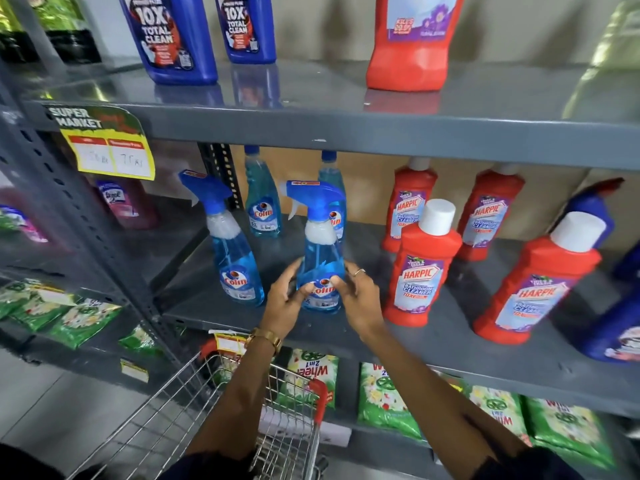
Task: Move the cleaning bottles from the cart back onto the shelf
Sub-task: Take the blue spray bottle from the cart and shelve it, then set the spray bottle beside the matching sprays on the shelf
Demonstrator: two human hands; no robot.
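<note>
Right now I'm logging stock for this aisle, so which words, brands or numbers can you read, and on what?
"Colin": spray bottle held by left hand and right hand.
"HARPIC BATHROOM CLEANER": front red bottle.
"10X TOTAL CLEAN": blue bottle on the top shelf.
"SUPER MARKET": shelf tag; its handwritten prices are too blurred.
"Wheel 2in1": green packet, upside down.

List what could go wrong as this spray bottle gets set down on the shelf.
1. The Colin spray bottle sits near the front edge of the middle shelf; released off balance, it might tip toward the cart below.
2. The right hand is close to a red Harpic bottle; pulling back sideways could knock it.
3. The left hand is near the neighbouring Colin spray bottle, which could be nudged.
</note>
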